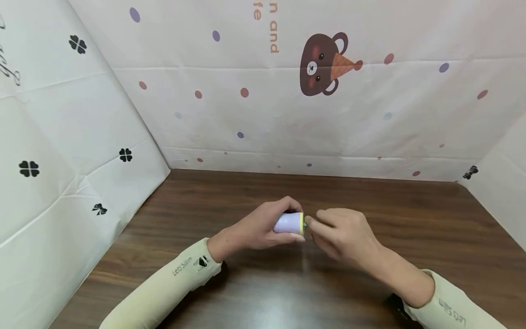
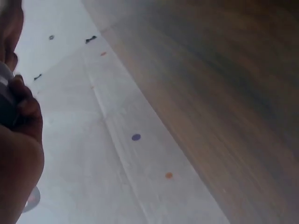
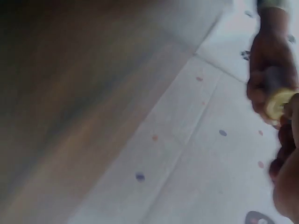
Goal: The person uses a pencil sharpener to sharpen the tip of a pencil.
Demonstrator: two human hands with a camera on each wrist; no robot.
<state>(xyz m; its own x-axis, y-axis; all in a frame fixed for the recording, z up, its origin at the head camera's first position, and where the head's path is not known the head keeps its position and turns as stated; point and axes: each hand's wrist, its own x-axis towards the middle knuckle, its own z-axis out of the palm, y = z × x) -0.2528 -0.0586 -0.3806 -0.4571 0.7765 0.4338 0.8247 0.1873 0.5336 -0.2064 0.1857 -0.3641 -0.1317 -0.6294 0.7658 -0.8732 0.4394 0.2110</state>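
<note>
My left hand (image 1: 267,224) grips a lavender cylinder (image 1: 287,223) with a yellow rim, lying sideways above the table. Its yellow end faces my right hand (image 1: 343,233). A thin teal piece (image 1: 305,224) shows at that end, and the thumb and fingertips of my right hand pinch it; most of it is hidden. In the right wrist view, the cylinder's round yellow end (image 3: 279,103) is blurred, with the right fingers close against its middle. Only part of the left hand (image 2: 23,140) shows in the left wrist view, curled around the dark-looking cylinder (image 2: 6,100).
A brown wood-grain table (image 1: 230,187) lies under both hands. White printed sheets stand behind it and at both sides; the back sheet (image 1: 279,123) has coloured dots and a bear's head, the left sheet (image 1: 82,128) black clovers.
</note>
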